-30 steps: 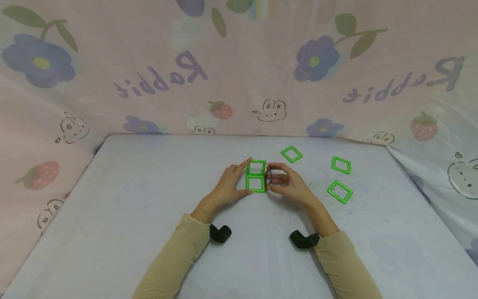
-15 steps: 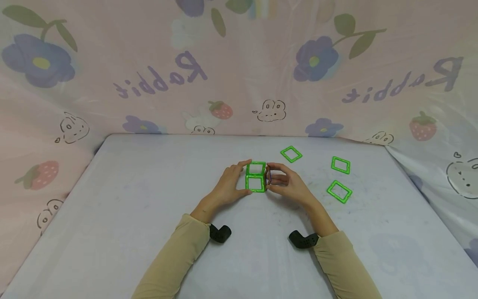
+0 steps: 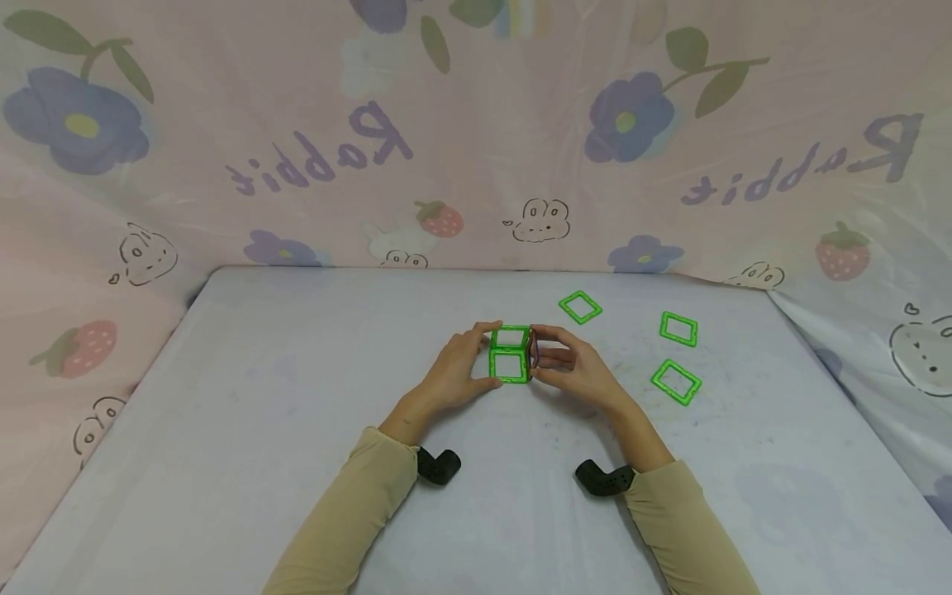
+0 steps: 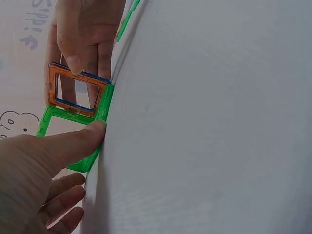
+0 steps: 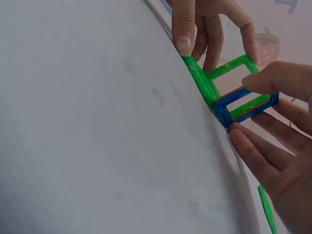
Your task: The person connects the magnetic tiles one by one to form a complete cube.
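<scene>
Two green square magnetic tiles meet along one edge in the head view. The front tile (image 3: 509,380) lies flat, and the rear tile (image 3: 511,329) is tilted up from it. My left hand (image 3: 452,364) holds the pair, thumb at the front tile's near edge and index finger at the rear tile's far edge. My right hand (image 3: 578,364) pinches an orange tile (image 4: 52,87) and a blue tile (image 5: 222,116), stacked face to face. That stack stands upright against the right side of the green pair.
Three loose green tiles lie on the white table (image 3: 297,430): one behind my right hand (image 3: 569,298), a far-right tile (image 3: 680,316) and a nearer right tile (image 3: 686,372). A patterned curtain (image 3: 476,165) hangs behind the table. Black wrist devices (image 3: 440,466) sit on both wrists.
The rear green tile has tilted further upright, its far edge drawing nearer, with my left index finger following it. My right hand and its stacked tiles have barely moved.
</scene>
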`<state>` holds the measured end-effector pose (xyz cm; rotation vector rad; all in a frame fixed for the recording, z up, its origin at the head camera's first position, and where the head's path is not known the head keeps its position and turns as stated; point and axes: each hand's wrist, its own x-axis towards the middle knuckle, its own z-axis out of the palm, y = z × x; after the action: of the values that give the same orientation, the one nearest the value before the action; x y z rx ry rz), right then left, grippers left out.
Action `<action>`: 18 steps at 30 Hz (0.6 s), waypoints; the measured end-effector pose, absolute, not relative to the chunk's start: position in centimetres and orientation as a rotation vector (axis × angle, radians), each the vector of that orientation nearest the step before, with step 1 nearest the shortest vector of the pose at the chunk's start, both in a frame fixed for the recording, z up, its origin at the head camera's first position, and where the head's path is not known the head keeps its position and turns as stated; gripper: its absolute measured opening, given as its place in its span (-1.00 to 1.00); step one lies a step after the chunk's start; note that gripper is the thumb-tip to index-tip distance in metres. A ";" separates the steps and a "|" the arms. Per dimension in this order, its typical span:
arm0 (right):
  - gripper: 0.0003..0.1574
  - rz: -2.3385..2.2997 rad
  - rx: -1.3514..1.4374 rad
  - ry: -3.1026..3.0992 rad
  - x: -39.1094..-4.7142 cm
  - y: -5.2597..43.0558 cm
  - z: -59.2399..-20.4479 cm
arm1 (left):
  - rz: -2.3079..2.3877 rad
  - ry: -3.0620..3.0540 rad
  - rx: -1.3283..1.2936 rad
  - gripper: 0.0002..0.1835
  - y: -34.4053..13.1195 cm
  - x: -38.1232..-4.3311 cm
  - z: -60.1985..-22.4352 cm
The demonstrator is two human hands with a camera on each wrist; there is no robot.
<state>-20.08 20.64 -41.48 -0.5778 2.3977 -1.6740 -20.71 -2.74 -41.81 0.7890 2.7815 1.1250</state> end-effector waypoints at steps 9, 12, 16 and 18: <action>-0.14 -1.689 -0.581 2.389 -20.0 20.6 -41.6 | 1.135 2.762 0.764 -0.10 -2.7 -20.6 -41.7; -0.17 -1.684 -0.582 2.400 -20.0 20.5 -41.6 | 1.140 2.747 0.759 -0.09 -2.7 -20.7 -41.7; -0.25 -1.659 -0.570 2.429 -19.9 20.6 -41.5 | 1.157 2.723 0.749 -0.08 -2.7 -20.8 -41.7; -0.28 -1.653 -0.566 2.437 -19.9 20.6 -41.5 | 1.165 2.714 0.739 -0.08 -2.6 -20.8 -41.7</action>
<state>-19.92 20.56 -41.53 -0.5659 2.4372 -1.6528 -20.84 -2.63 -41.66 0.7395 2.7135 1.1652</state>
